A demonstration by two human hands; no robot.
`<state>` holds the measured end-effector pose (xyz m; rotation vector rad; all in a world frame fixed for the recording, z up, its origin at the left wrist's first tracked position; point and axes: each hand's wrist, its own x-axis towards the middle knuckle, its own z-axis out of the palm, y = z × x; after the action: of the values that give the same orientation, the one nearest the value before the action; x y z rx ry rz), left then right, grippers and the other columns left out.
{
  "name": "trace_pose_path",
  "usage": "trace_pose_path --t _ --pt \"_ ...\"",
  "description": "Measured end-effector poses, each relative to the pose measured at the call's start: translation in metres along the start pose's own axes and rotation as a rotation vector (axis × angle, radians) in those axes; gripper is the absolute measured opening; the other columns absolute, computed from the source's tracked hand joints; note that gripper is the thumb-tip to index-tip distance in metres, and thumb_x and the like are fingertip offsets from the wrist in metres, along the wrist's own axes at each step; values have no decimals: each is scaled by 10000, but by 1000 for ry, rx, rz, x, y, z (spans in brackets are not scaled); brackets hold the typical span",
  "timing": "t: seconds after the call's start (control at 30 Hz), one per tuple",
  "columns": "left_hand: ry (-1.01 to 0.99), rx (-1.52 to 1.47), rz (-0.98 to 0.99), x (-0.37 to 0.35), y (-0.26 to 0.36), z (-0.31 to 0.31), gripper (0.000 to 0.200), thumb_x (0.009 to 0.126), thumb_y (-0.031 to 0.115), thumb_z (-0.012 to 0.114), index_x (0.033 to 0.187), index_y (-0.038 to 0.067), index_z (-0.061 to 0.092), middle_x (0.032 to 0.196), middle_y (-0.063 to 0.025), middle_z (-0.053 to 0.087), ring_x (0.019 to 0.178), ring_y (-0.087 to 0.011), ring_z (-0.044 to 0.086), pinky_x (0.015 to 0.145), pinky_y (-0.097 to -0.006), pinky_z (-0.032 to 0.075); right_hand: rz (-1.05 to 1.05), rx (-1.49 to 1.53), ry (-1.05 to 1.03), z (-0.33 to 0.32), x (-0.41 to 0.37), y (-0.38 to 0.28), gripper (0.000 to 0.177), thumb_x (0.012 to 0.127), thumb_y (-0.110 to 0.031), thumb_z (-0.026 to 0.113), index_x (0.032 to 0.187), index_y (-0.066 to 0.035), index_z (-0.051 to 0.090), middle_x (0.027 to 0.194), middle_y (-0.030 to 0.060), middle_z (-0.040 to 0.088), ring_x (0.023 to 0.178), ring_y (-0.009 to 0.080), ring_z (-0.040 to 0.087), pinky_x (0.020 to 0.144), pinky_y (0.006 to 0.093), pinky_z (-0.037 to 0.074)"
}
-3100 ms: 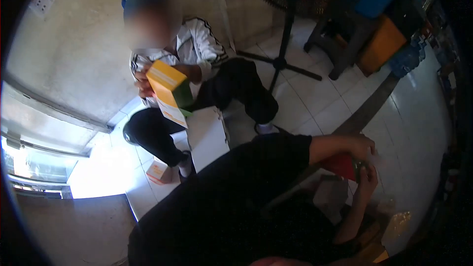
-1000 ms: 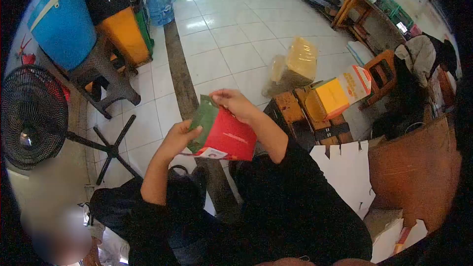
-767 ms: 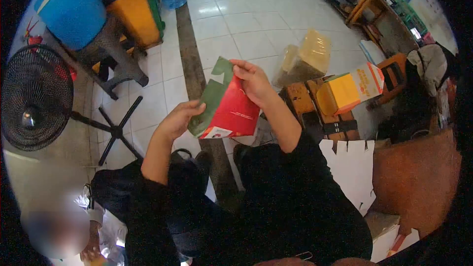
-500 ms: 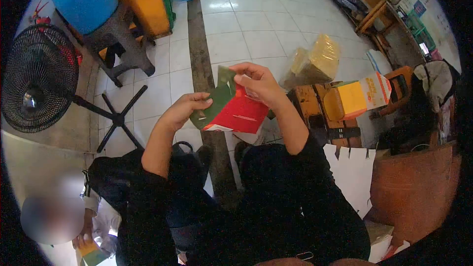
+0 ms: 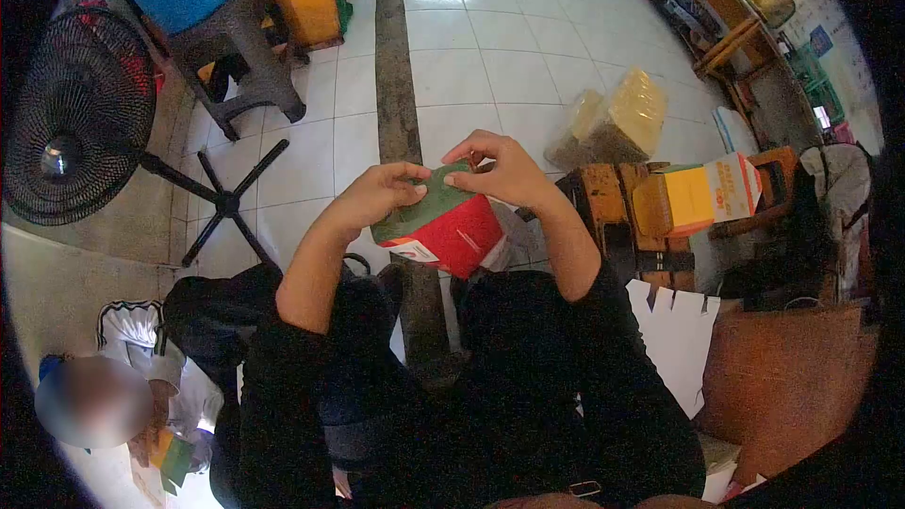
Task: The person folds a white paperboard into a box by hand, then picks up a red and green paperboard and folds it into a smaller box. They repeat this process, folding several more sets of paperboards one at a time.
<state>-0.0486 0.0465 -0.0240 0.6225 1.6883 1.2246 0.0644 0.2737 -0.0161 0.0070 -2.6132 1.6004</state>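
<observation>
My left grip [image 5: 372,200] is clamped on the green end of a red-and-green cardboard box [image 5: 457,231]. My right grip [image 5: 509,176] has its thumb on that same end, fingers curled; can't tell if they close on it. Box is mid-scene, over white tiled floor [image 5: 452,75]. Right: yellow-and-white cardboard box [image 5: 693,198] on brown wooden bench [image 5: 606,190]. Left: black pedestal fan [image 5: 80,123].
</observation>
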Motion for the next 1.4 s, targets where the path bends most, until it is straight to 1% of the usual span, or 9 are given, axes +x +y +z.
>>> trace_pose_path --t 0.17,0.47,0.67,0.87,0.97,1.07,1.17,1.27,1.4 --pt "-26 -64 -15 7 -9 2 371 947 196 668 1278 32 642 1001 -65 713 898 -126 639 829 -278 489 -26 -101 65 5 0 -6 186 816 -134 815 972 -63 743 987 45 628 943 157 629 821 321 550" --pt "3 -55 41 7 -9 0 293 968 155 646 1227 20 670 1022 -57 714 932 -126 646 849 -296 497 -173 -56 440 27 8 5 150 811 -105 794 917 -41 710 916 80 617 874 201 637 746 321 531" --pt "35 -29 18 -10 13 11 271 975 128 638 1218 9 653 1023 -67 716 928 -126 650 834 -285 508 57 143 273 21 6 3 138 849 -126 783 947 -49 723 1005 52 643 985 187 640 872 357 537" --pt "23 -16 99 -1 -2 3 304 964 188 674 1228 39 658 1017 -33 708 917 -118 630 812 -288 500 66 176 123 23 3 0 170 867 -193 793 980 -75 747 1013 39 647 1006 166 634 825 313 529" --pt "-32 -53 136 -2 -1 3 268 956 143 666 1191 15 656 1002 -51 712 922 -114 648 806 -274 515 223 233 28 21 5 6 182 855 -200 800 979 -77 752 1013 47 649 1005 172 637 821 292 514" --pt "-200 40 166 -1 -2 -3 277 956 178 673 1186 24 656 999 -44 702 906 -113 638 788 -277 513 -119 -84 -5 20 6 10 178 845 -189 799 972 -77 745 1048 73 644 984 190 645 793 308 525" --pt "-122 268 74 7 -11 -17 269 956 219 682 1145 28 660 1005 -35 682 892 -109 620 768 -290 506 -366 -148 320 39 7 -12 166 841 -185 790 959 -82 733 1101 93 629 1026 241 637 862 353 522" --pt "262 -238 -23 4 0 -16 268 961 235 682 1145 45 642 1044 -29 669 890 -122 622 747 -302 510 -410 -312 449 36 7 -21 233 823 -213 802 995 -91 703 1219 101 592 1162 294 580 994 406 480" --pt "194 -781 157 5 -1 -18 300 978 233 662 1221 78 577 1100 -24 653 945 -145 641 734 -309 544 -439 -293 194 54 1 -34 420 731 -210 877 1068 -93 657 1375 103 524 1265 287 515 1043 400 453"
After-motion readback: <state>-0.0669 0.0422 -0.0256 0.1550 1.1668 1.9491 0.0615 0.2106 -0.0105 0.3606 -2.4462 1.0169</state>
